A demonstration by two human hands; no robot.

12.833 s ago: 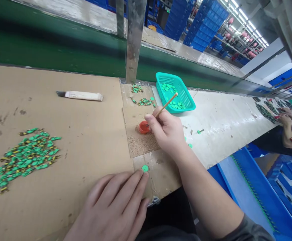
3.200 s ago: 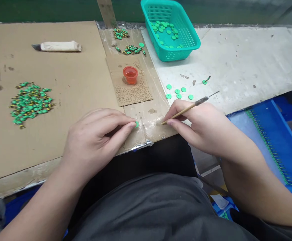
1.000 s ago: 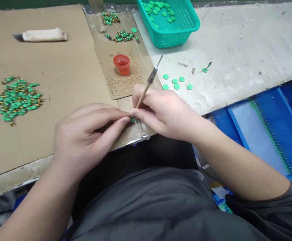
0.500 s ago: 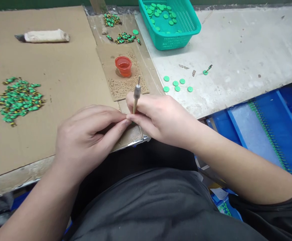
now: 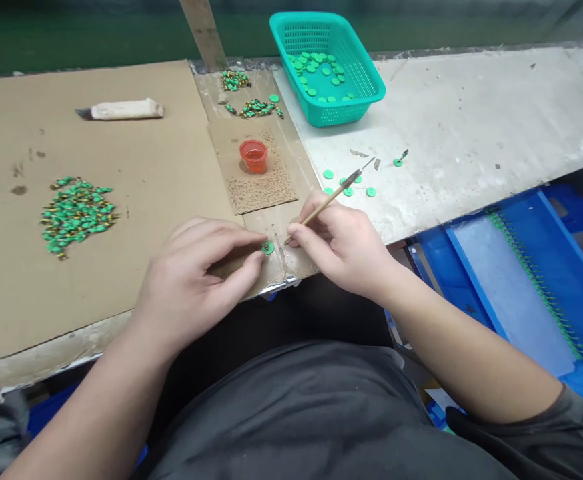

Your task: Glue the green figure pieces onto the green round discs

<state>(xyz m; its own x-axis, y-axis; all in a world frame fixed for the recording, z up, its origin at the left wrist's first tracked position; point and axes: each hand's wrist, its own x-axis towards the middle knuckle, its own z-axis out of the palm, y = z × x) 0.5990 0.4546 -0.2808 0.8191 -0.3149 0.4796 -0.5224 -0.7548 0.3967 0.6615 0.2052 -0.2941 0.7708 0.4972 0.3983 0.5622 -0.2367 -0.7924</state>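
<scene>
A green disc (image 5: pixel 268 248) lies at the table's front edge, with a small dark piece on it. Beside it is my left hand (image 5: pixel 204 270), its thumb and index finger apart at the disc's left side. Just right of the disc, my right hand (image 5: pixel 344 243) is closed around a thin brush-like tool (image 5: pixel 327 199), whose metal tip points up and to the right. Behind my right hand lie several loose green discs (image 5: pixel 370 192). One more disc (image 5: pixel 397 163) farther right has a small dark piece standing on it.
A red cup (image 5: pixel 254 157) of liquid stands on speckled cardboard (image 5: pixel 264 190). Behind it are small green-and-black pieces (image 5: pixel 256 109) and a teal basket (image 5: pixel 344 115) of discs. At left are a pile of such pieces (image 5: pixel 76 217) and a wrapped tool (image 5: pixel 126 109).
My hands have moved apart, uncovering the green disc between them. The tool in my right hand has tilted from upright to the right. The whole view has shifted, showing more behind the table.
</scene>
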